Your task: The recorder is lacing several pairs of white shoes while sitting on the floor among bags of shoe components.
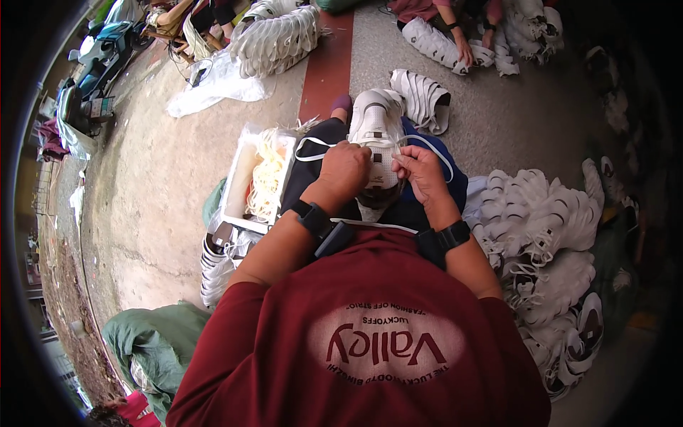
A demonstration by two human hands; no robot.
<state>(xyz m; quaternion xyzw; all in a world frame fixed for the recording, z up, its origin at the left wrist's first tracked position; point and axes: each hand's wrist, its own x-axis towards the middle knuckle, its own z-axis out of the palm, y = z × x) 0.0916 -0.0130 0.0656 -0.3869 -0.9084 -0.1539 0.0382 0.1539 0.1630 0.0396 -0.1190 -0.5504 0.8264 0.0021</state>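
A white shoe upper point(377, 127) with grey and black details lies over my lap, its toe pointing away from me. My left hand point(346, 169) is closed at its left edge, the fingertips partly hidden against it. From near those fingers a white shoelace point(302, 148) loops out to the left. On the other side my right hand point(423, 174) pinches lace between thumb and forefinger, close to the upper's right edge. Another loop of lace arcs above and around that hand.
Beside my left leg stands a white box point(235, 186) of loose cream laces point(267, 174). Stacked white uppers point(421, 101) lie past my knees, and a large pile of uppers point(541, 213) is at my right. Co-workers' hands point(464, 50) handle uppers farther off. Green sacking point(153, 341) lies at lower left.
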